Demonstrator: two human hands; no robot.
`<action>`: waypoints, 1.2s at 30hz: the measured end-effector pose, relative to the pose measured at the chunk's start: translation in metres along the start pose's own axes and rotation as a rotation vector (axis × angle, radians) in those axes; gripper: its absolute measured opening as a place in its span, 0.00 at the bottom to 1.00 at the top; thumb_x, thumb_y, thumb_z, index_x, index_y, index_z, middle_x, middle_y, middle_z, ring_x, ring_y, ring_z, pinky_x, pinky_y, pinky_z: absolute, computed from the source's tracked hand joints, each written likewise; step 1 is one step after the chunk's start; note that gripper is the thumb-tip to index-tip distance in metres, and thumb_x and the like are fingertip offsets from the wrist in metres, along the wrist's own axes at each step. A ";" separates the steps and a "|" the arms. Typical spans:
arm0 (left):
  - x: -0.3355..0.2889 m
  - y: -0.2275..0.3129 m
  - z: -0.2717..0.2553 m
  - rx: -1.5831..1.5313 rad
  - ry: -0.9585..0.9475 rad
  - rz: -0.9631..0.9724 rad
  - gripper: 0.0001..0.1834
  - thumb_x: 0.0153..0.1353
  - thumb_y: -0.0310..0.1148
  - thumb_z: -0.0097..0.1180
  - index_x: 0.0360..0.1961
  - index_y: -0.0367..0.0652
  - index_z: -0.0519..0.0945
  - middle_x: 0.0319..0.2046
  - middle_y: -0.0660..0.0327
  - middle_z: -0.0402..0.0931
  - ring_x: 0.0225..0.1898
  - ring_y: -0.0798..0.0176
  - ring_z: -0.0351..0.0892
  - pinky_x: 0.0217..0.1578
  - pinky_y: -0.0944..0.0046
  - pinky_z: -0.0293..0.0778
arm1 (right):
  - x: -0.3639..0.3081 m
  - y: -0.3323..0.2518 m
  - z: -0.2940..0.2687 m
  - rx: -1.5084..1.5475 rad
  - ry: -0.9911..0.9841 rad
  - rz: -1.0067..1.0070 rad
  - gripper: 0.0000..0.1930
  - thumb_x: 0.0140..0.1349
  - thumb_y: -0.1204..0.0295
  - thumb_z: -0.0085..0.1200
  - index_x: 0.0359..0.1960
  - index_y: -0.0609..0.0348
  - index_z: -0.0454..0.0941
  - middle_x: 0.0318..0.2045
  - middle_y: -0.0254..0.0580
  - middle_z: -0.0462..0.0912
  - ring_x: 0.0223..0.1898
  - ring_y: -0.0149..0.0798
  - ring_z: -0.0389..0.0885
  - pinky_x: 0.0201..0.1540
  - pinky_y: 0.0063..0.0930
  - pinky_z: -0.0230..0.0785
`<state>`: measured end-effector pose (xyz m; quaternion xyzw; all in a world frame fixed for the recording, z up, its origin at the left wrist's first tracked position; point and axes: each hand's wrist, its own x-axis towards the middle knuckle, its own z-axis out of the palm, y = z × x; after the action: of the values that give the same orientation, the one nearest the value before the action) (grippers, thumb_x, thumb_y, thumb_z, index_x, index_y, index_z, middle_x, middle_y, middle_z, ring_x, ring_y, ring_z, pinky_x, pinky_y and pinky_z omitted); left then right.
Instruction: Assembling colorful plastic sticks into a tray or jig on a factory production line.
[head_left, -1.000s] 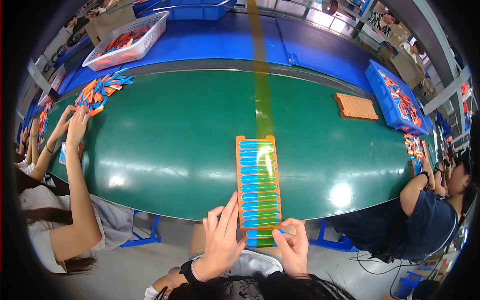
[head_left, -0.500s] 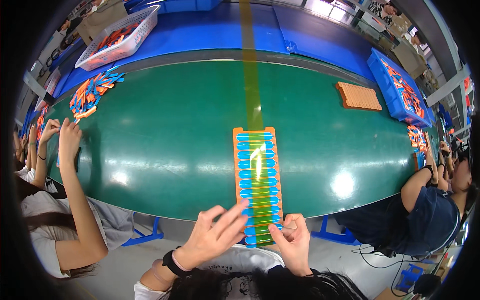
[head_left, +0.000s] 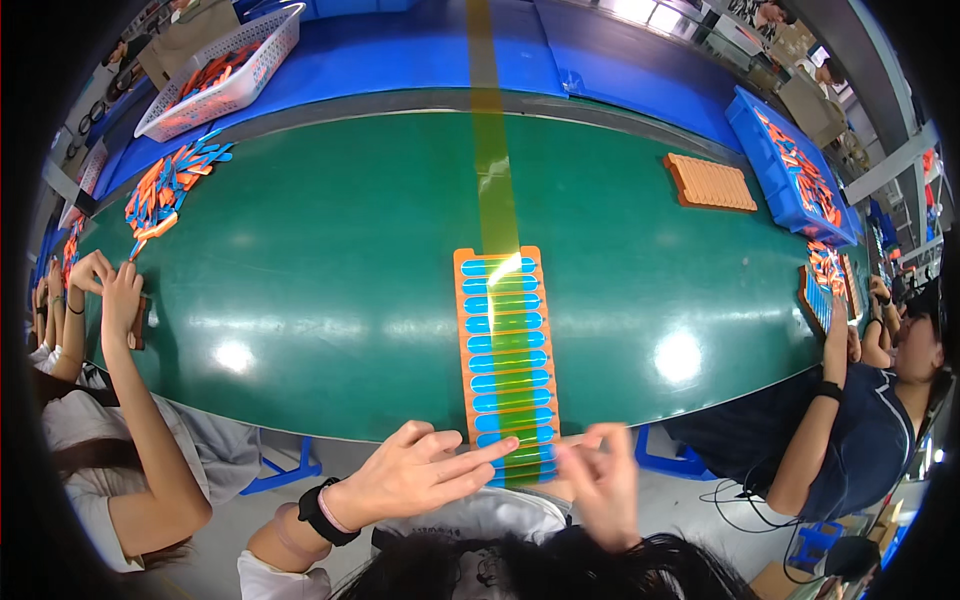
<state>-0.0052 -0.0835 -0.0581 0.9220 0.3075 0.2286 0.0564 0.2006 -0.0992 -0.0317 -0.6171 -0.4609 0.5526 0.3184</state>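
Glossy yellow see-thru strip (head_left: 500, 215) is running lengthwise over round-ended blue pcs (head_left: 480, 364) in orange tray (head_left: 463, 256), ctr to lower ctr of frame, overhanging smooth green table (head_left: 350, 220). L hand (head_left: 410, 478) is pointing straight fingers across strip, others curling; R hand (head_left: 606, 482), lower ctr-right, is showing blurred, can't tell if pinching.

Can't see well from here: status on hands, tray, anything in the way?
Left hand over yellow tape; right hand blurred, beside orange slotted tray. Blue pieces slotted, tape across them. Hands partly hide near end.
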 end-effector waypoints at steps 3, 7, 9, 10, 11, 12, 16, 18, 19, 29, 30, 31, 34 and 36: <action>0.004 0.003 -0.006 0.049 -0.025 0.040 0.05 0.51 0.34 0.50 0.31 0.52 0.70 0.50 0.73 0.68 0.35 0.72 0.63 0.31 0.72 0.60 | 0.005 -0.015 -0.017 0.138 0.116 -0.260 0.10 0.58 0.79 0.44 0.34 0.64 0.53 0.29 0.51 0.75 0.33 0.33 0.77 0.37 0.25 0.71; 0.015 0.007 -0.015 0.186 -0.021 0.147 0.04 0.49 0.33 0.49 0.28 0.51 0.70 0.44 0.72 0.72 0.31 0.75 0.62 0.32 0.74 0.55 | 0.021 -0.051 -0.008 -0.165 -0.219 -0.191 0.10 0.60 0.77 0.41 0.35 0.65 0.53 0.32 0.50 0.74 0.32 0.37 0.78 0.34 0.25 0.71; 0.020 0.008 -0.022 0.239 -0.058 0.202 0.04 0.49 0.33 0.48 0.28 0.50 0.70 0.43 0.71 0.72 0.31 0.75 0.62 0.31 0.74 0.55 | 0.031 -0.057 -0.004 -0.228 -0.251 -0.185 0.12 0.59 0.73 0.44 0.34 0.65 0.54 0.28 0.49 0.75 0.30 0.40 0.78 0.31 0.27 0.70; 0.023 0.009 -0.023 0.283 -0.098 0.259 0.04 0.49 0.32 0.48 0.28 0.50 0.70 0.42 0.70 0.73 0.31 0.75 0.62 0.31 0.74 0.56 | 0.034 -0.058 -0.003 -0.290 -0.278 -0.170 0.15 0.58 0.69 0.47 0.33 0.65 0.55 0.24 0.48 0.75 0.27 0.42 0.79 0.27 0.29 0.68; 0.026 0.009 -0.023 0.238 -0.090 0.290 0.04 0.48 0.30 0.48 0.27 0.49 0.71 0.37 0.68 0.74 0.30 0.74 0.64 0.30 0.72 0.58 | 0.034 -0.058 -0.002 -0.305 -0.272 -0.222 0.15 0.58 0.68 0.47 0.33 0.65 0.55 0.22 0.49 0.75 0.24 0.45 0.78 0.25 0.32 0.67; 0.029 0.007 -0.027 0.252 -0.084 0.285 0.04 0.48 0.30 0.48 0.27 0.49 0.71 0.37 0.68 0.74 0.30 0.74 0.64 0.30 0.72 0.58 | 0.032 -0.060 -0.001 -0.310 -0.277 -0.236 0.15 0.58 0.68 0.47 0.33 0.65 0.55 0.22 0.49 0.75 0.24 0.45 0.78 0.25 0.32 0.67; 0.058 -0.029 -0.042 -0.349 0.092 -0.228 0.07 0.42 0.25 0.49 0.26 0.40 0.70 0.22 0.57 0.68 0.28 0.59 0.70 0.25 0.61 0.66 | 0.026 -0.067 0.003 -0.447 -0.234 -0.178 0.16 0.58 0.65 0.47 0.33 0.64 0.55 0.24 0.48 0.76 0.27 0.45 0.79 0.27 0.34 0.68; 0.097 -0.069 -0.052 -0.526 0.262 -0.573 0.12 0.50 0.25 0.49 0.37 0.36 0.67 0.32 0.53 0.73 0.33 0.60 0.75 0.32 0.65 0.70 | 0.028 -0.067 0.000 -0.437 -0.256 -0.070 0.15 0.59 0.66 0.45 0.33 0.65 0.54 0.29 0.49 0.73 0.33 0.42 0.79 0.33 0.28 0.69; 0.104 -0.095 -0.042 -0.541 0.367 -0.608 0.21 0.53 0.31 0.51 0.46 0.34 0.61 0.40 0.50 0.70 0.38 0.62 0.73 0.37 0.66 0.70 | 0.027 -0.068 0.002 -0.444 -0.263 -0.085 0.15 0.59 0.66 0.45 0.33 0.65 0.54 0.29 0.49 0.73 0.33 0.42 0.79 0.33 0.28 0.69; 0.139 -0.148 -0.005 -1.167 0.320 -0.796 0.15 0.59 0.32 0.45 0.37 0.28 0.72 0.35 0.54 0.76 0.39 0.67 0.74 0.42 0.70 0.68 | 0.030 -0.078 0.010 -0.511 -0.263 -0.126 0.19 0.58 0.59 0.45 0.34 0.62 0.55 0.25 0.54 0.73 0.25 0.53 0.76 0.29 0.39 0.67; 0.140 -0.144 -0.004 -1.026 0.346 -0.762 0.14 0.59 0.31 0.44 0.35 0.28 0.73 0.32 0.55 0.77 0.37 0.69 0.74 0.41 0.71 0.69 | 0.033 -0.078 0.010 -0.513 -0.266 -0.119 0.19 0.58 0.59 0.45 0.34 0.62 0.55 0.25 0.54 0.73 0.25 0.53 0.76 0.29 0.39 0.67; 0.140 -0.139 -0.006 -1.023 0.353 -0.766 0.13 0.59 0.31 0.44 0.35 0.28 0.73 0.31 0.55 0.77 0.35 0.70 0.75 0.40 0.72 0.69 | 0.037 -0.080 0.011 -0.532 -0.249 -0.156 0.18 0.58 0.59 0.44 0.34 0.62 0.55 0.25 0.55 0.73 0.24 0.54 0.75 0.28 0.40 0.66; 0.141 -0.134 -0.004 -0.989 0.375 -0.772 0.12 0.59 0.30 0.44 0.34 0.28 0.73 0.32 0.54 0.77 0.36 0.70 0.75 0.39 0.71 0.69 | 0.057 -0.079 0.015 -0.574 -0.173 -0.294 0.16 0.59 0.62 0.44 0.32 0.64 0.56 0.20 0.51 0.72 0.21 0.43 0.76 0.25 0.33 0.65; 0.138 -0.131 0.002 -0.949 0.372 -0.747 0.12 0.59 0.29 0.44 0.33 0.29 0.73 0.32 0.54 0.77 0.35 0.69 0.75 0.38 0.71 0.70 | 0.077 -0.086 0.019 -0.585 -0.105 -0.394 0.15 0.59 0.63 0.42 0.32 0.64 0.56 0.22 0.53 0.72 0.20 0.44 0.76 0.25 0.33 0.66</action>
<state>0.0221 0.1037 -0.0390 0.5718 0.4786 0.4616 0.4806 0.1611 0.0017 0.0121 -0.5522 -0.7254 0.3563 0.2046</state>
